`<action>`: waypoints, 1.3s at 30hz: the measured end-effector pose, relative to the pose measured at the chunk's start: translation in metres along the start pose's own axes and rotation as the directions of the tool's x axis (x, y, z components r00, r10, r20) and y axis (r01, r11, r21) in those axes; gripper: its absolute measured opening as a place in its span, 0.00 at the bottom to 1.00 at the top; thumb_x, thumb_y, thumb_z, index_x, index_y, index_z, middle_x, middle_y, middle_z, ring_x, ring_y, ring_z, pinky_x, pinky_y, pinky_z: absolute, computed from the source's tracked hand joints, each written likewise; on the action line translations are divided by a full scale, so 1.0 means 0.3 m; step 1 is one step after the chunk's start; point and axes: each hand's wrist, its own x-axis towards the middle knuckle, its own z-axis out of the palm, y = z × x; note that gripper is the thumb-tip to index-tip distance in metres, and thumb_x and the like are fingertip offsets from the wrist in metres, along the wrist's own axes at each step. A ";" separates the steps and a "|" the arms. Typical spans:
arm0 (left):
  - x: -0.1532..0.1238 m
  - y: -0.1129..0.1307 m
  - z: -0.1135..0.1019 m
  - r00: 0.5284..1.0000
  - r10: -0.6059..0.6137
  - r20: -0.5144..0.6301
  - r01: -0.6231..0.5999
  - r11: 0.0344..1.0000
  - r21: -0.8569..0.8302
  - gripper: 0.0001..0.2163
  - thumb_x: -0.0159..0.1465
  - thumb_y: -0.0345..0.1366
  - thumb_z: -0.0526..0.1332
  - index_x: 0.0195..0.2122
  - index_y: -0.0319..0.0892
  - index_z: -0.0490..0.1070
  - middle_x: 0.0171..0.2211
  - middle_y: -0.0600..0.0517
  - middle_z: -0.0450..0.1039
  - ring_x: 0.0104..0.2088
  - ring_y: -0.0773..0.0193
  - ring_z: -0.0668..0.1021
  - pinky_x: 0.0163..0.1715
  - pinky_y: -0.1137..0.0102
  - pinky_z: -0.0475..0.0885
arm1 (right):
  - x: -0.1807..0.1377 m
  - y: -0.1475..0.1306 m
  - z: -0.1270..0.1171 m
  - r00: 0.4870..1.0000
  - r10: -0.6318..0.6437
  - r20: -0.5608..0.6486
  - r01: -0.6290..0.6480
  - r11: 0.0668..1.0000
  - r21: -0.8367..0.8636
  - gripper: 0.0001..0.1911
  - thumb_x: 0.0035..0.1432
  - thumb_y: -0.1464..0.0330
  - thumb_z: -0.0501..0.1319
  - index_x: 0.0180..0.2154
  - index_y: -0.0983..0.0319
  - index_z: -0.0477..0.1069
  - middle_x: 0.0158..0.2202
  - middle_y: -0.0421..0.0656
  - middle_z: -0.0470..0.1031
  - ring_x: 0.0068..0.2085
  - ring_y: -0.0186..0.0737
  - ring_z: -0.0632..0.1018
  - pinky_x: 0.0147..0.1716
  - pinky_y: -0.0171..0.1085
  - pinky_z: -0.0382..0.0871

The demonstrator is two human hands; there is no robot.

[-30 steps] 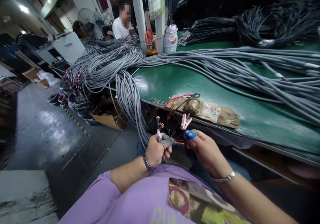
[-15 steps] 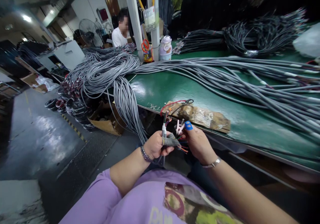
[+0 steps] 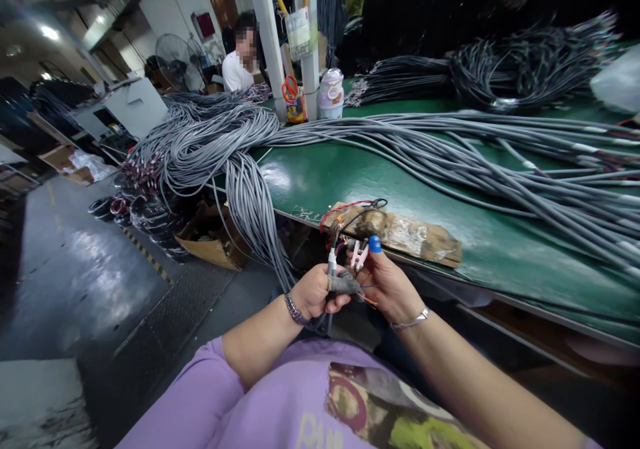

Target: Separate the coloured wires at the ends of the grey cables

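My left hand (image 3: pixel 320 290) is closed around a grey cable with a white band (image 3: pixel 332 262) near its upper end, where thin coloured wires fan out. A dark grey sleeve-like wrap (image 3: pixel 345 284) lies across its fingers, with orange wire ends (image 3: pixel 370 300) showing past it. My right hand (image 3: pixel 393 283), blue tape (image 3: pixel 375 243) on its thumb, is closed at a small pink clip (image 3: pixel 359 257), thumb on one side and fingers partly hidden behind. Thin wires run between the two hands. Just beyond lies a worn, taped board (image 3: pixel 405 233) with red and black leads.
Long grey cables (image 3: pixel 425 145) stretch over the green table (image 3: pixel 310 175), and a thick bundle (image 3: pixel 253 195) hangs off its edge. Black cable coils (image 3: pixel 520 69) lie at the back. A cup (image 3: pixel 331 95) and orange-handled scissors (image 3: pixel 290 89) stand by the post. Another person (image 3: pixel 237 69) sits behind.
My right hand has moved left and slightly up, closer to the pink clip and my left hand. My left hand has shifted slightly right with the cable.
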 end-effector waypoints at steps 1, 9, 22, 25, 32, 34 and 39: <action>0.000 -0.001 0.000 1.000 -0.001 -0.001 0.001 1.000 0.002 0.19 0.45 0.47 0.71 0.25 0.38 0.67 0.11 0.57 0.63 0.09 0.75 0.61 0.08 0.77 0.49 | -0.002 0.000 0.002 1.000 0.011 -0.012 -0.011 1.000 0.025 0.24 0.45 0.45 0.66 0.30 0.60 0.74 0.26 0.42 0.75 0.26 0.41 0.74 0.27 0.40 0.71; -0.034 -0.004 0.007 0.998 0.046 -0.038 -0.043 0.997 0.057 0.19 0.47 0.49 0.69 0.25 0.37 0.69 0.12 0.57 0.64 0.08 0.75 0.61 0.07 0.77 0.51 | -0.032 -0.013 -0.014 0.990 0.116 0.078 -0.120 0.992 0.049 0.26 0.49 0.42 0.60 0.32 0.59 0.74 0.30 0.43 0.77 0.26 0.38 0.75 0.27 0.38 0.71; -0.060 0.003 0.069 0.958 0.134 -0.254 -0.118 0.990 0.075 0.22 0.44 0.52 0.70 0.21 0.40 0.63 0.12 0.58 0.64 0.08 0.75 0.61 0.08 0.77 0.49 | -0.052 -0.011 -0.008 0.996 -0.083 0.010 0.084 0.988 -0.128 0.22 0.48 0.47 0.65 0.26 0.59 0.72 0.23 0.41 0.72 0.24 0.37 0.70 0.25 0.38 0.66; -0.047 0.005 0.067 0.961 0.135 -0.242 -0.124 0.990 0.060 0.22 0.44 0.52 0.70 0.20 0.40 0.63 0.12 0.58 0.64 0.08 0.75 0.61 0.08 0.77 0.49 | -0.039 0.002 -0.014 0.998 -0.067 0.013 0.068 0.988 -0.138 0.26 0.46 0.43 0.63 0.26 0.60 0.73 0.24 0.42 0.73 0.25 0.38 0.72 0.26 0.38 0.67; -0.036 -0.003 0.069 0.961 0.106 -0.256 -0.091 0.993 0.071 0.22 0.43 0.51 0.70 0.20 0.40 0.63 0.12 0.58 0.63 0.08 0.75 0.61 0.08 0.77 0.49 | -0.019 -0.002 0.003 0.997 0.072 0.025 -0.073 0.996 0.046 0.25 0.42 0.45 0.67 0.29 0.60 0.74 0.24 0.42 0.75 0.24 0.39 0.73 0.25 0.38 0.70; -0.034 -0.007 0.068 0.960 0.099 -0.262 -0.083 0.994 0.075 0.22 0.43 0.52 0.70 0.21 0.40 0.63 0.12 0.58 0.63 0.08 0.76 0.61 0.08 0.77 0.48 | -0.020 -0.002 0.006 0.997 0.076 0.010 -0.076 0.996 0.047 0.25 0.43 0.46 0.68 0.30 0.60 0.74 0.25 0.42 0.75 0.24 0.38 0.73 0.24 0.37 0.69; -0.037 -0.014 0.061 0.953 0.121 -0.276 -0.107 0.992 0.065 0.21 0.44 0.51 0.70 0.21 0.40 0.62 0.12 0.58 0.64 0.08 0.76 0.61 0.08 0.77 0.49 | -0.028 0.008 -0.004 0.997 0.042 0.057 -0.043 0.999 0.015 0.26 0.48 0.42 0.61 0.31 0.59 0.73 0.24 0.40 0.73 0.24 0.37 0.72 0.26 0.37 0.69</action>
